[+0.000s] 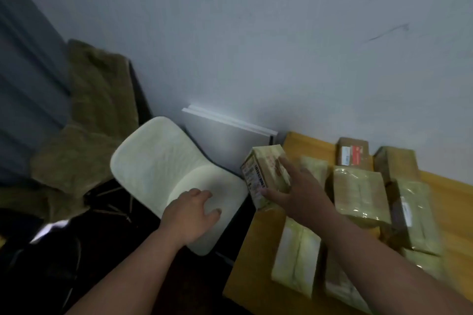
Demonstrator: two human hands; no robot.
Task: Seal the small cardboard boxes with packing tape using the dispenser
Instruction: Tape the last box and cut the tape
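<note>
One box [266,176] is held tilted in the right hand [302,194], thumb and fingers curled round it, at the tabletop's [258,276] 10 o'clock edge. Taped boxes [361,194] are spread toward 3 o'clock. The left hand [190,215], its grip relaxed, is rested on a chair [153,161].

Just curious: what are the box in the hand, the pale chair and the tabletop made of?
Box: looks like brown cardboard under glossy clear tape, with a printed label.
Chair: probably cream moulded plastic, matte, smoothly curved; could be padded.
Tabletop: apparently wood or laminate, yellow-orange and smooth.
</note>
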